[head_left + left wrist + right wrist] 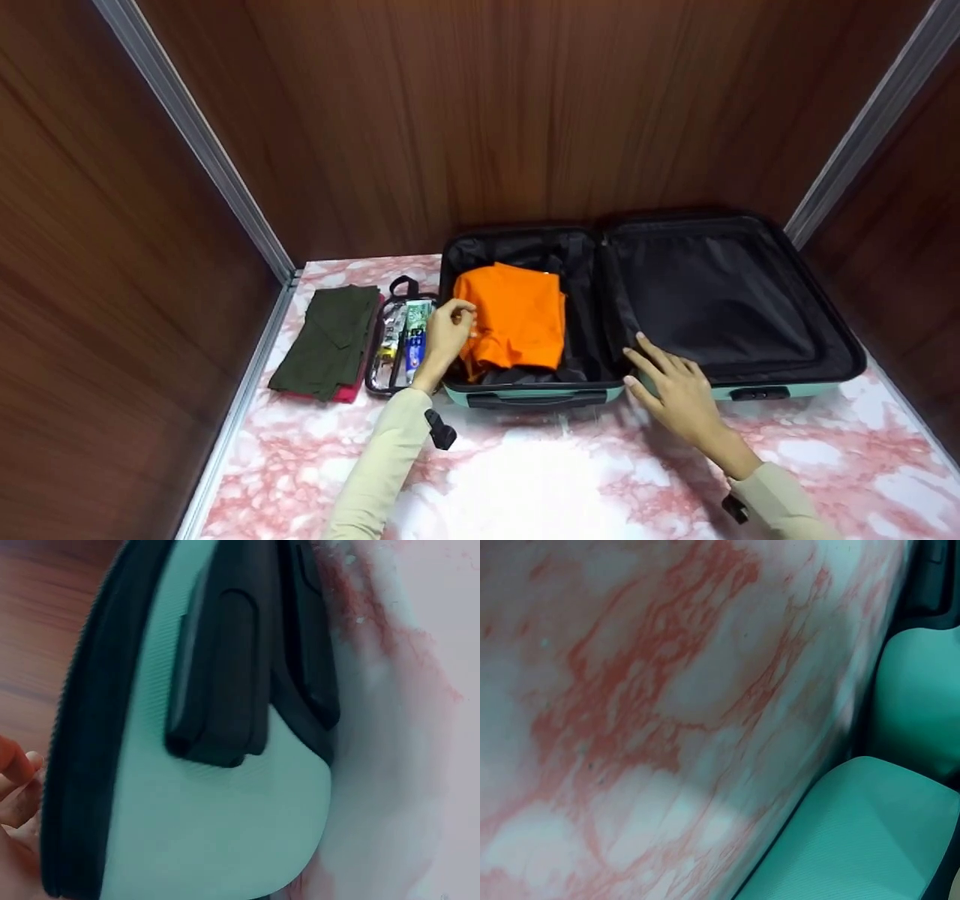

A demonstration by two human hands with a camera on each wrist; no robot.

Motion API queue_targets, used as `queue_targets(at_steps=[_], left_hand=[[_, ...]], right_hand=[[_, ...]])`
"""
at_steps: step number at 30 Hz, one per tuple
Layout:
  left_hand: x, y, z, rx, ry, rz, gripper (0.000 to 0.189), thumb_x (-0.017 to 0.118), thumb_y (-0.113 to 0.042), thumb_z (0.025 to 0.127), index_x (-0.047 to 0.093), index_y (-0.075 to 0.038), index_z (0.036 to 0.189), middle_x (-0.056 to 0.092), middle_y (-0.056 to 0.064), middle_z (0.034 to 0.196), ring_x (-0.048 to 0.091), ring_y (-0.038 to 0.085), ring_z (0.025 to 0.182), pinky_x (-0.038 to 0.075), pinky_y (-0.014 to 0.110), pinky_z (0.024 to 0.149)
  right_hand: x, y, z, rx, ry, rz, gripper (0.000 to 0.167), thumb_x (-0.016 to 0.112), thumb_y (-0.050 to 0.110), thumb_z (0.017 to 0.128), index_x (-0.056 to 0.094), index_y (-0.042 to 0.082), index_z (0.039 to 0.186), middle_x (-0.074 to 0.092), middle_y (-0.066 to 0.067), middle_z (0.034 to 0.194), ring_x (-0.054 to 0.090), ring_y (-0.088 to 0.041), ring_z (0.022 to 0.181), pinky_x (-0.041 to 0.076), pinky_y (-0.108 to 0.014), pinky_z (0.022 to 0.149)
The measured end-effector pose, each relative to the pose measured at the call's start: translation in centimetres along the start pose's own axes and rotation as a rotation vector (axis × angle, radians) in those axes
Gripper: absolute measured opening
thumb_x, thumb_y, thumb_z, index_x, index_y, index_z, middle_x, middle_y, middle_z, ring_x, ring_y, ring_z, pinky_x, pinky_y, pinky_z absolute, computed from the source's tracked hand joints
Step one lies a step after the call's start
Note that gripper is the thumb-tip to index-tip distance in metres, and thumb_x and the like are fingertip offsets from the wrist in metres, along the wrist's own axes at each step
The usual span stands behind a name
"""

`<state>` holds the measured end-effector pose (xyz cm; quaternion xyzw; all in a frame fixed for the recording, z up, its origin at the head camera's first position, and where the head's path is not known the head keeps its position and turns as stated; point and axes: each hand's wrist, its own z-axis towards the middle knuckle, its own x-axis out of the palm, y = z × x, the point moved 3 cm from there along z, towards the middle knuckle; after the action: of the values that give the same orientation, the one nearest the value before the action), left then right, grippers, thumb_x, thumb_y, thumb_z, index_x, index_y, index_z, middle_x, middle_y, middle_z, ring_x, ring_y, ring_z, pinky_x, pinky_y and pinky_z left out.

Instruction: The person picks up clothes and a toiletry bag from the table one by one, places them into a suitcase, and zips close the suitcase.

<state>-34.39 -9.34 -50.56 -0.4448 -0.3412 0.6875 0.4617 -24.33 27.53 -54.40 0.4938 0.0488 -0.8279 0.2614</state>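
An open mint-green suitcase (536,393) with black lining lies flat, and a folded orange garment (521,315) sits in its left half. My left hand (448,334) reaches over that half's left front corner, its fingers curled beside the garment's left edge. In the left wrist view the curled fingers (19,799) show behind the zipped rim; I cannot tell whether they pinch the cloth. My right hand (679,394) is spread, fingertips by the front of the hinge between the halves. The right wrist view shows the green shell (862,832) but no fingers.
Left of the suitcase lies a clear toiletry bag (383,377) with toothpaste-like tubes (415,349) inside. Beside it is a stack of folded clothes, dark green (324,337) over red (347,393). The right suitcase half (720,300) has a black lining panel. Wood-grain walls (495,112) enclose the marbled tabletop (517,480).
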Motion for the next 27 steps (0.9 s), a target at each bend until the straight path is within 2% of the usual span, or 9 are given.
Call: queue_targets(at_steps=[3, 8, 13, 17, 22, 24, 27], left_hand=[[-0.4, 0.1, 0.2, -0.060, 0.005, -0.088, 0.015, 0.054, 0.006, 0.093, 0.068, 0.007, 0.095, 0.068, 0.029, 0.086, 0.067, 0.045, 0.074, 0.058, 0.042, 0.060], [-0.8, 0.3, 0.3, -0.077, -0.019, -0.072, 0.014, 0.054, 0.005, 0.093, 0.069, 0.005, 0.095, 0.068, 0.027, 0.086, 0.068, 0.045, 0.073, 0.057, 0.052, 0.062], [-1.2, 0.8, 0.0, -0.078, -0.050, -0.056, 0.014, 0.055, 0.005, 0.092, 0.069, 0.004, 0.094, 0.069, 0.024, 0.085, 0.068, 0.044, 0.071, 0.057, 0.046, 0.057], [-1.8, 1.1, -0.2, -0.076, -0.102, -0.033, 0.013, 0.057, 0.004, 0.091, 0.069, 0.002, 0.092, 0.071, 0.014, 0.080, 0.068, 0.041, 0.064, 0.054, 0.036, 0.046], [-2.8, 1.3, -0.2, -0.074, -0.142, 0.018, 0.014, 0.058, 0.000, 0.091, 0.070, 0.004, 0.094, 0.072, 0.010, 0.078, 0.063, 0.025, 0.045, 0.041, 0.020, 0.039], [-3.1, 1.3, -0.2, -0.073, -0.148, 0.019, 0.015, 0.057, -0.001, 0.091, 0.070, 0.004, 0.094, 0.071, 0.012, 0.078, 0.058, 0.016, 0.040, 0.038, 0.018, 0.039], [-3.5, 1.6, -0.2, -0.087, -0.155, -0.003, 0.016, 0.056, -0.001, 0.092, 0.070, 0.003, 0.095, 0.070, 0.017, 0.079, 0.052, 0.010, 0.037, 0.039, 0.019, 0.038]], right_hand=[[0.0, 0.0, 0.0, -0.002, -0.004, -0.004, 0.051, 0.063, 0.040, 0.096, 0.056, 0.019, 0.142, 0.042, -0.006, 0.153, 0.056, -0.037, 0.120, 0.040, -0.060, 0.095], [-0.1, 0.0, 0.0, 0.002, -0.008, -0.012, 0.051, 0.062, 0.039, 0.096, 0.056, 0.019, 0.142, 0.043, -0.006, 0.152, 0.055, -0.036, 0.120, 0.040, -0.059, 0.095], [0.1, 0.1, 0.0, 0.005, 0.000, -0.005, 0.051, 0.062, 0.040, 0.096, 0.056, 0.020, 0.142, 0.043, -0.006, 0.152, 0.055, -0.035, 0.121, 0.040, -0.059, 0.095], [0.2, 0.2, -0.1, 0.010, 0.008, 0.002, 0.051, 0.062, 0.041, 0.096, 0.056, 0.020, 0.142, 0.043, -0.006, 0.152, 0.055, -0.035, 0.120, 0.039, -0.059, 0.096], [0.1, 0.1, -0.1, 0.013, 0.001, 0.000, 0.051, 0.062, 0.040, 0.096, 0.056, 0.020, 0.142, 0.043, -0.006, 0.152, 0.055, -0.035, 0.120, 0.040, -0.060, 0.095], [0.0, 0.0, 0.0, 0.014, -0.001, 0.000, 0.051, 0.062, 0.040, 0.096, 0.056, 0.020, 0.142, 0.043, -0.006, 0.153, 0.055, -0.035, 0.121, 0.040, -0.060, 0.096], [0.0, 0.0, 0.0, 0.011, -0.003, 0.001, 0.051, 0.062, 0.040, 0.096, 0.057, 0.020, 0.142, 0.043, -0.005, 0.153, 0.055, -0.035, 0.120, 0.040, -0.060, 0.095]])
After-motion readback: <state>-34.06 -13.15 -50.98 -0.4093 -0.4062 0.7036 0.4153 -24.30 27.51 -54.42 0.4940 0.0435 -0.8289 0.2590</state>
